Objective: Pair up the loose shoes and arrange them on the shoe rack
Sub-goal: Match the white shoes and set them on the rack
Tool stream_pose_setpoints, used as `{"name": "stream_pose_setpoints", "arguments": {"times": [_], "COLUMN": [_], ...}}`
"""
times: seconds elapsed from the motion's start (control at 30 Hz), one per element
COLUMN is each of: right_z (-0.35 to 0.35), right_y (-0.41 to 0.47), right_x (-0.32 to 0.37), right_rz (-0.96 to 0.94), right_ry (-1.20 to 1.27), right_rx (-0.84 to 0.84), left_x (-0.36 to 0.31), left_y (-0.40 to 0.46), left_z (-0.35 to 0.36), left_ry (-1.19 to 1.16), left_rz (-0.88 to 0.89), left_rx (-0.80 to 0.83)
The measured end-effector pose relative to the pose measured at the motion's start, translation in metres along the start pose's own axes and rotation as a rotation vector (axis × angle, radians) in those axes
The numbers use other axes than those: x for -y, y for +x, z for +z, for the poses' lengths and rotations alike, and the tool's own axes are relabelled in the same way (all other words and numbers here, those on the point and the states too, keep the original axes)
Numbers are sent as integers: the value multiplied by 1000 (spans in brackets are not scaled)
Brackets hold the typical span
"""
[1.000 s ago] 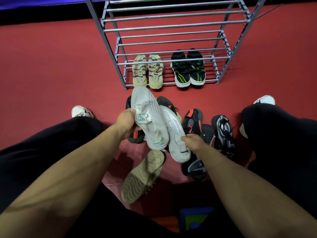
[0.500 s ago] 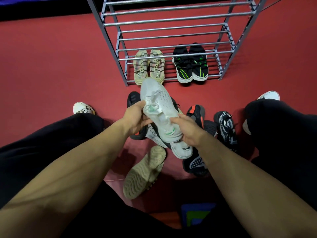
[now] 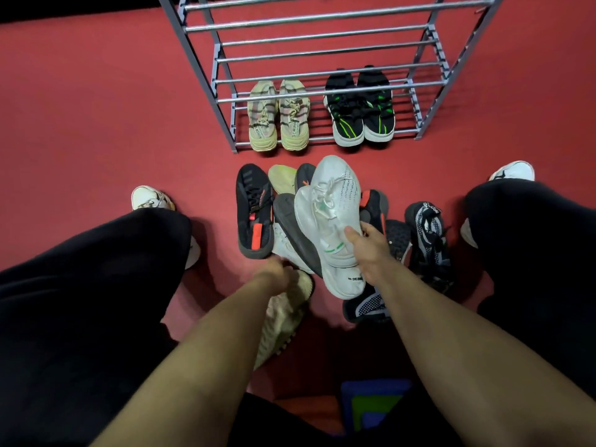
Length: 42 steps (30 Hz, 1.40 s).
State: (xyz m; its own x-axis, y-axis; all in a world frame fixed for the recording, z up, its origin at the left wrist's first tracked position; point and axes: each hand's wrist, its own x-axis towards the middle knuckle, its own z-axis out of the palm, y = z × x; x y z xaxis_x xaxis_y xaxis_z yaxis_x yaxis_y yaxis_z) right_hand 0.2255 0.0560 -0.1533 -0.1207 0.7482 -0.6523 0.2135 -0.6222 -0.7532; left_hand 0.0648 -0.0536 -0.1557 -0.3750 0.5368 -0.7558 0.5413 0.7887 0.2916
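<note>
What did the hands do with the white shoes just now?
The left hand let go and dropped to the beige knit shoe on the floor; the right hand now holds both white sneakers together. The two pairs on the grey metal rack stayed put.

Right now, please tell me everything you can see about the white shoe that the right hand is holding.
The white shoe looks like a knit sneaker with white laces, small dark printed marks on the side, a green accent near the heel and dark lettering on the heel sole. It is lifted above the pile, toe pointing toward the shoe rack. The right hand grips it near the heel. A second white shoe lies against its left side.
</note>
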Motion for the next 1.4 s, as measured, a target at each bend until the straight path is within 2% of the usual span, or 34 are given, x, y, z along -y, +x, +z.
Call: {"name": "stream_pose_setpoints", "arguments": {"times": [0.13, 0.2, 0.37, 0.47, 0.6, 0.83, 1.0, 1.1, 1.23, 1.33, 1.4], "right_z": [-3, -8, -13, -12, -13, -8, -8, -5, 9, 16, 10], "right_y": [6, 9, 18, 14, 18, 15, 12, 12, 2, -15, -18], "right_x": [-4, -6, -16, -9, -9, 0, -3, -11, -13, -1, 5], "right_rz": [1, 12, 47, 39, 50, 19, 13, 31, 6, -49, -48], "right_ry": [-6, -1, -20, -71, -83, -142, -70, -39, -110, -198, -161], "right_rx": [-19, 10, 43, 30, 23, -36, -60, 14, 102, 110, 114], "left_x": [0, 6, -10, -7, -3, -24, -21, -9, -8, -14, -17], "left_y": [23, 37, 42, 46, 55, 27, -20, -21, -41, -50, -51], "left_z": [23, 30, 19, 16, 20, -19, -74, -110, -140, -129, -110], "left_ry": [-178, -262, -562, -780, -767, -648, -556, -640, -852, -982, -1029], "left_rz": [-195, -241, -284, -436, -504, -376, -244, -240, -129, -85, -78], "left_rx": [-77, -122, -103, -168, -115, -97, -326, -346, -284, -188, -152]}}
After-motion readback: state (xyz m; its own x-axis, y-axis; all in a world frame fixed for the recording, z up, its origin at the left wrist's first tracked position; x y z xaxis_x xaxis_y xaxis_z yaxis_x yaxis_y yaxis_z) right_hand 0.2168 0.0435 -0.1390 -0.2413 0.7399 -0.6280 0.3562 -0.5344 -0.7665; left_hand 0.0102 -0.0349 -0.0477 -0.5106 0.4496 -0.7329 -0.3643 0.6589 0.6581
